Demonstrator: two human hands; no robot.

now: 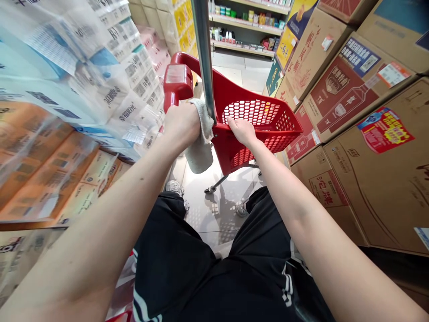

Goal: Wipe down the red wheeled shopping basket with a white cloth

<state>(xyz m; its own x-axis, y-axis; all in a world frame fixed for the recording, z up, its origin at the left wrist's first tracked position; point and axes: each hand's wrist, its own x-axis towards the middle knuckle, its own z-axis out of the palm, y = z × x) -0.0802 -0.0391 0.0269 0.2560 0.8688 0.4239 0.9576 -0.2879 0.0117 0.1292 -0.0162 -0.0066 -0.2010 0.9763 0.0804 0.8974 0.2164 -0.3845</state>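
Note:
My left hand is closed around a grey-white cloth, pressing it against a chrome pole of a red shopping cart. The cloth's lower end hangs below my fist. My right hand lies over the near rim of the cart's red mesh basket, with its fingers curled on the edge. A chunky red handle tops the cart just beyond my left hand. Nothing shows inside the basket.
Stacked cardboard cartons form a wall on the right. Plastic-wrapped paper packs tower on the left. Goods fill shelves at the far end of the aisle. Below the cart are a caster, the tiled floor, and my shoes.

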